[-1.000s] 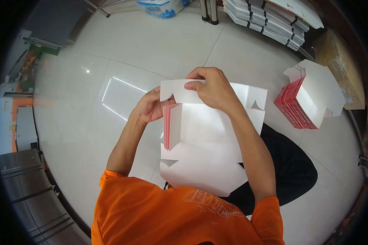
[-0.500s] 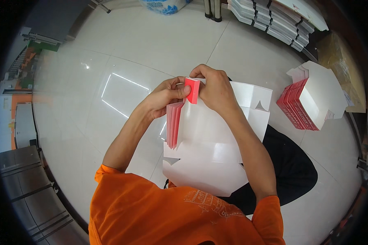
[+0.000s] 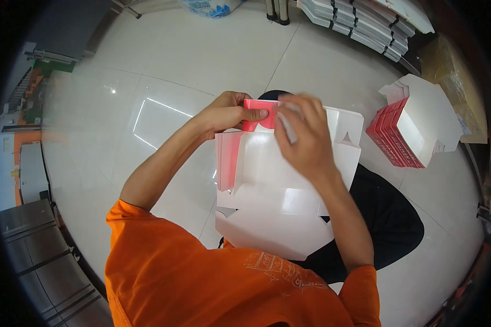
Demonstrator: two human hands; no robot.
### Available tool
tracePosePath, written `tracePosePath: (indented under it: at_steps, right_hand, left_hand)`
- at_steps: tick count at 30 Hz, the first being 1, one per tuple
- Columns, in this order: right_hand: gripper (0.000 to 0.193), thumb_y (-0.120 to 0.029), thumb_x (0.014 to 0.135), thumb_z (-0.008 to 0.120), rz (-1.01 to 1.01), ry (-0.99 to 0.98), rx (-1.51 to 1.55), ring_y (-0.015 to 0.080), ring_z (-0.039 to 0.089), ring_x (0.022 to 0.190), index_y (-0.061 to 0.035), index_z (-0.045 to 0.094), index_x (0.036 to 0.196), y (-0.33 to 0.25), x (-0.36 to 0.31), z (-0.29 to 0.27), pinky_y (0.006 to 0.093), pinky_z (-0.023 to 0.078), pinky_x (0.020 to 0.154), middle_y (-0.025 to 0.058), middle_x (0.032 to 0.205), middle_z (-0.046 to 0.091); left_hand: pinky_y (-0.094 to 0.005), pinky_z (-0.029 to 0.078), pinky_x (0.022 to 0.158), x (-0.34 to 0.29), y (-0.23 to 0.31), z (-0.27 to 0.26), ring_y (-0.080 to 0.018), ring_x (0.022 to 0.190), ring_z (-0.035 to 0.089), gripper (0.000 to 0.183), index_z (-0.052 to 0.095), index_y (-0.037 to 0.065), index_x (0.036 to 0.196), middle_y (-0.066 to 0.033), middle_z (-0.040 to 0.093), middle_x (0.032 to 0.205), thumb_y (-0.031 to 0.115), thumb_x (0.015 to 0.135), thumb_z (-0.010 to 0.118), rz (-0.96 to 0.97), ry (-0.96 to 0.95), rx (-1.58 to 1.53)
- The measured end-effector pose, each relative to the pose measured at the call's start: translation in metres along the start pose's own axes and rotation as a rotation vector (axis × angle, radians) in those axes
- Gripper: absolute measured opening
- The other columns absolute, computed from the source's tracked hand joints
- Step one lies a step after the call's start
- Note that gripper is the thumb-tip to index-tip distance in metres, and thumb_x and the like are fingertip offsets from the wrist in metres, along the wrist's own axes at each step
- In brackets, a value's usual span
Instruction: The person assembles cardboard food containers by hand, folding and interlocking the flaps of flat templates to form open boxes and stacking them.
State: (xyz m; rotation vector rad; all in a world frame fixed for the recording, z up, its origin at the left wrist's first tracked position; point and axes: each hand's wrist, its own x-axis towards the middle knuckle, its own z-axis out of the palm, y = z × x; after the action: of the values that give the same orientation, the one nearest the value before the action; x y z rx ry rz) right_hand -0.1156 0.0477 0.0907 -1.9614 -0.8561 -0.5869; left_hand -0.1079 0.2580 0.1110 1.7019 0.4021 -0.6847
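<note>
A flat white cardboard box blank with a red outer face lies open in front of me over my lap. Its left side wall stands folded up, showing red. My left hand pinches a red flap at the blank's far left corner, folded inward. My right hand hovers over the far edge beside that flap, blurred by motion, fingers bent with a white flap edge under the fingertips.
A stack of flat red-and-white box blanks lies on the shiny tiled floor to my right. More stacked flat packs line the far wall. A brown carton sits at the right, metal cabinets at the lower left.
The red corner flap has been folded further in and my left hand now pinches it. My right hand has moved right and toward me, off the flap.
</note>
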Motion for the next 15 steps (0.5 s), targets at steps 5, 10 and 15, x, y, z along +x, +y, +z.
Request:
tracePosePath:
  at_steps: [5, 10, 15]
  right_hand:
    - [0.033, -0.006, 0.082, 0.06, 0.081, -0.307, -0.006, 0.0291, 0.056, 0.101, 0.0006, 0.066, 0.114, -0.041, -0.049, 0.012, 0.042, 0.045, 0.083, 0.0133, 0.109, 0.058]
    - [0.039, -0.005, 0.082, 0.06, 0.22, -0.395, -0.052, 0.0283, 0.053, 0.109, -0.0026, 0.065, 0.121, -0.058, -0.052, 0.022, 0.0422, 0.043, 0.09, 0.0101, 0.12, 0.056]
    - [0.028, -0.006, 0.09, 0.064, 0.365, -0.381, 0.408, 0.0303, 0.055, 0.113, -0.0027, 0.066, 0.118, -0.059, -0.08, -0.034, 0.0413, 0.044, 0.098, 0.0114, 0.116, 0.06]
  left_hand:
    - [-0.029, 0.053, 0.071, 0.003, 0.006, 0.007, -0.0133, 0.075, 0.062, 0.03, 0.063, 0.002, 0.093, -0.0076, 0.065, 0.085, 0.025, 0.085, 0.08, 0.045, 0.013, 0.166]
    - [-0.0289, 0.053, 0.074, -0.016, 0.002, -0.013, -0.012, 0.076, 0.059, 0.031, 0.064, 0.003, 0.098, -0.0035, 0.065, 0.083, 0.026, 0.085, 0.08, 0.132, -0.077, -0.033]
    - [-0.0285, 0.053, 0.074, -0.007, -0.011, -0.007, -0.0109, 0.073, 0.059, 0.033, 0.062, 0.004, 0.098, -0.0017, 0.064, 0.08, 0.024, 0.082, 0.083, 0.145, -0.019, 0.11]
